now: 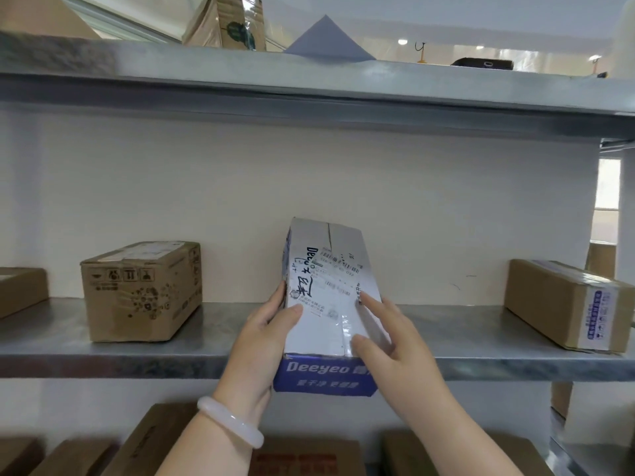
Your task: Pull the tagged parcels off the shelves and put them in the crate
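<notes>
I have the white and blue parcel [326,293] between my two hands at the middle shelf [103,341]. Its long side runs away from me toward the back wall, and its blue front end sticks out past the shelf's front edge. I cannot tell whether its far end lies on the metal or is lifted off it. The top carries a printed label and some handwriting in black.

My left hand [264,334] grips the parcel's near left corner, with the thumb curled over the top and the fingers along the left side. A pale bracelet [230,424] sits on that wrist. My right hand [388,341] lies on the top at the right. Its forefinger is stretched out straight across the label and its thumb is flat near the front edge, so it is touching rather than clasping. Its other fingers are hidden from me.

On the same shelf a brown box [141,293] stands well apart to the left, and a long brown box [563,304] lies well apart to the right. More brown boxes [302,455] sit on the shelf below.
</notes>
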Tool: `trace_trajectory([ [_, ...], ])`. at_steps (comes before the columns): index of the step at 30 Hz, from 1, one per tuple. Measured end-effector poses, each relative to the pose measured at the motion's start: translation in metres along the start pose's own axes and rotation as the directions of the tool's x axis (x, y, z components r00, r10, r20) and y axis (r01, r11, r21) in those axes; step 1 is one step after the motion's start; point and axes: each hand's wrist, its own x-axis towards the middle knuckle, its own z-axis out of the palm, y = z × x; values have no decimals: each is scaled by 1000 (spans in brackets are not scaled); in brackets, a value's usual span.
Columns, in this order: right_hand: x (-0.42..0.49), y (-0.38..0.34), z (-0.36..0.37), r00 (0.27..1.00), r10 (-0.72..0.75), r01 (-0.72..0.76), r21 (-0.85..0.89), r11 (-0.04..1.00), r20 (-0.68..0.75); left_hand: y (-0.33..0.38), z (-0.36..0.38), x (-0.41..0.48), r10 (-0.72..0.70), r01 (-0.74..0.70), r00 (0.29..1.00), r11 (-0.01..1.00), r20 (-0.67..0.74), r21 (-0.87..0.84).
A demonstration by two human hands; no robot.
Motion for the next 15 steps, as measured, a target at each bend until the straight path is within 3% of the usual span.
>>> trace_trajectory([
  [4, 9, -4, 4, 999, 22, -27, 129, 991, 40, 5, -16, 4, -26, 30, 996, 998, -80, 58],
  [9, 13, 0, 11, 998, 69, -69, 253, 965, 10, 7, -20, 5, -63, 65, 998, 986, -20, 156],
  [15, 14, 5, 12, 993, 107, -90, 298, 950, -42, 9, -16, 11, 19, 0, 998, 953, -59, 302],
])
